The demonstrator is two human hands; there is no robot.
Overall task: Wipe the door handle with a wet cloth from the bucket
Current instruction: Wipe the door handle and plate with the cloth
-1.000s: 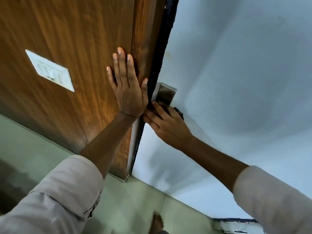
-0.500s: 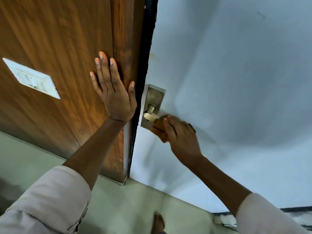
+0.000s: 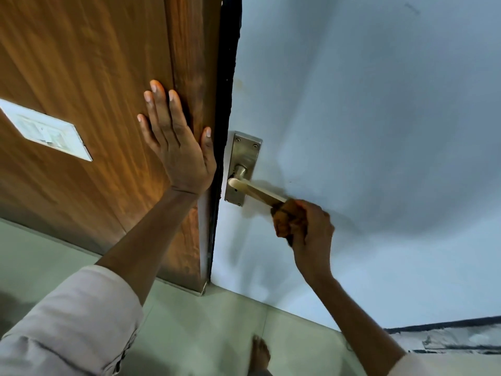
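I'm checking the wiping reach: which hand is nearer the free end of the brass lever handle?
Right hand, its brown cloth wrapped round that end of the brass lever handle. Left hand lies flat on the wooden panel.

- The left hand (image 3: 179, 147) is bare, with short and pale nails.
- The right hand (image 3: 311, 234) is bare too.
- Both forearms are uncovered; the pale sleeves (image 3: 81, 316), loose, are pushed up near the elbows.
- A bare foot (image 3: 260, 354) shows at the near edge.
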